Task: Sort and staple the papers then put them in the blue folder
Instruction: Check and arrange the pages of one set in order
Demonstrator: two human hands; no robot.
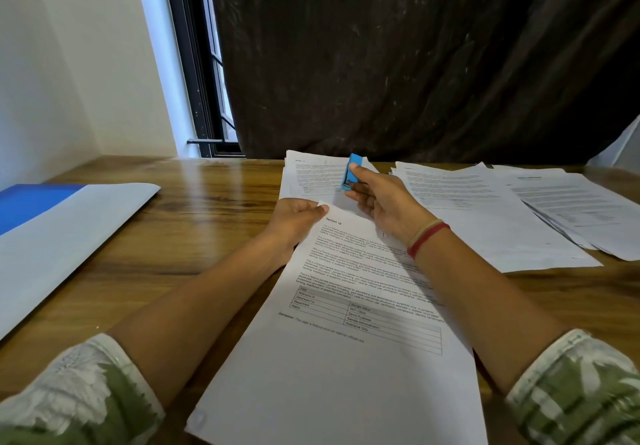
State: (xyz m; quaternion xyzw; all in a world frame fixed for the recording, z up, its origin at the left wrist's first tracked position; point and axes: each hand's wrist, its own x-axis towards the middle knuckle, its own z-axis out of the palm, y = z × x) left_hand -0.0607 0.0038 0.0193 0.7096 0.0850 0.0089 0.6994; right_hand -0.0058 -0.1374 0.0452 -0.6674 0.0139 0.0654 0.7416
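Papers (346,358) lie slanted on the near desk (207,209); left hand (294,221) pinches their top corner, right hand (384,205) grips the blue stapler (351,172) just beyond. Bare wood separates them from the blue folder (34,205), open at the left edge.

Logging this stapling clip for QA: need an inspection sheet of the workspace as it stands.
surface: wooden table, glossy.
job's things: Section 10 papers in front; blue stapler near their top corner; loose paper stacks behind and right; blue folder far left.
clutter: pale sheet over part of the folder.
grips: left hand pinches the papers' top corner; right hand holds the stapler.
cables: nothing seen.
surroundings: dark curtain, window, white wall.
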